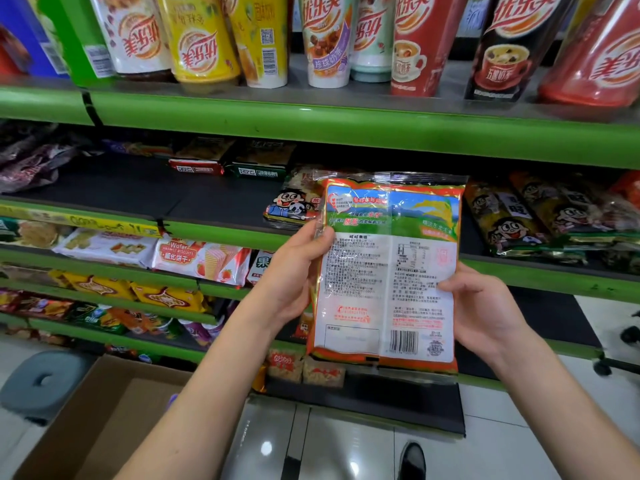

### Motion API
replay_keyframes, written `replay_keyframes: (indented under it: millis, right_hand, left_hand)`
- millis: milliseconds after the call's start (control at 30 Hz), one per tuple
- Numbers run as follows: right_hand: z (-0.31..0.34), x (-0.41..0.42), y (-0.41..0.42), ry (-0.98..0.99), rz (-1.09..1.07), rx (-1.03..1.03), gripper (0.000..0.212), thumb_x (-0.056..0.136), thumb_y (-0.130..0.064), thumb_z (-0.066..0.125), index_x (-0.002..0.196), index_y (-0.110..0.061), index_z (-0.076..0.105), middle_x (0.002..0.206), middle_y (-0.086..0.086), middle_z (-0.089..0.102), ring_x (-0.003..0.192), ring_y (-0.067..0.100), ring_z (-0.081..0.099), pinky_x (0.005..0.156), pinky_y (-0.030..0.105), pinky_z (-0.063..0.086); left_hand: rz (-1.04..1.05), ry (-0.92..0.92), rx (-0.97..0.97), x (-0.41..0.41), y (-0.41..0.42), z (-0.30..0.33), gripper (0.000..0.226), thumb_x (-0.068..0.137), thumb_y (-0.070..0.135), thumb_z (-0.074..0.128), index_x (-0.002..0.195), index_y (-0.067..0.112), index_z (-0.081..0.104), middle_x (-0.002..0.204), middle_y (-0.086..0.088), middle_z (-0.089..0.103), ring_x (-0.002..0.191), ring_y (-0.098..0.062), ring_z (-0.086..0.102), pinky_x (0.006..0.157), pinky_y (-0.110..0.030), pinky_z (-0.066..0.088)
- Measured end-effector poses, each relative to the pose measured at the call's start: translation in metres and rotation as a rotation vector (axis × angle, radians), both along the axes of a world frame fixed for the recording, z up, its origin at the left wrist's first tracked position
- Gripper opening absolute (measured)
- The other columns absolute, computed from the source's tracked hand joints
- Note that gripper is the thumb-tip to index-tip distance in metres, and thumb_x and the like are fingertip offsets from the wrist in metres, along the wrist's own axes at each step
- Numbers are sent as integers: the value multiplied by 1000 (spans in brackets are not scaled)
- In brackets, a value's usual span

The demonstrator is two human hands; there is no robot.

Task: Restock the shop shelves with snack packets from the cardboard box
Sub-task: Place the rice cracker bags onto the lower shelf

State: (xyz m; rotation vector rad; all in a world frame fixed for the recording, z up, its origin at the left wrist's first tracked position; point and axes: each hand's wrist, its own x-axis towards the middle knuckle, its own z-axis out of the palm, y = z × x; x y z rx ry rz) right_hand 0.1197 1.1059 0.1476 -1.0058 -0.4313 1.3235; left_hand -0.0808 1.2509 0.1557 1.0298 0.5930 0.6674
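Green shop shelves fill the background; a snack packet (back side showing) is gripped upright before them by the left hand and right hand, above the cardboard box.

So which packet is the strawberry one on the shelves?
Find the green metal shelves and the orange-edged snack packet held up in both hands. Look left of the left hand, one shelf below the dark mat. The white and pink wafer packet lies there flat; only it shows red strawberries and pink-layered wafers, while its left neighbour shows pale biscuits.
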Motion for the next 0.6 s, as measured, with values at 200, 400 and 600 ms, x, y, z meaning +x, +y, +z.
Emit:
replay_keyframes:
  millis: [200, 400, 600]
  right_hand:
    - [1, -1, 1, 18, -38, -11, 55, 69, 5, 43, 119, -5, 65, 126, 21, 67, 111, 39, 65, 96, 57, 49]
    - [1, -2, 2, 53, -59, 27, 52, 69, 5, 41, 109, -9, 71, 118, 18, 71, 102, 36, 70, 82, 51, 56]
    - [-3, -3, 2, 57, -97, 24, 55, 69, 4, 44, 118, -8, 65, 124, 20, 68, 108, 38, 66, 97, 58, 48]
  left_hand:
    - [-41, -5, 34, -3, -4, 6, 37, 94, 11, 54, 130, 14, 61, 127, -15, 69, 119, -33, 64, 108, -56, 45]
    - [-217, -45, 92, -12, -6, 1, 92, 57, 3, 58, 145, 26, 45, 122, -14, 69, 106, -31, 68, 81, -41, 58]
    - [-257, -57, 79, -16, -8, -8, 97, 67, -13, 48, 152, 29, 32, 132, -12, 66, 117, -31, 66, 84, -39, 59]
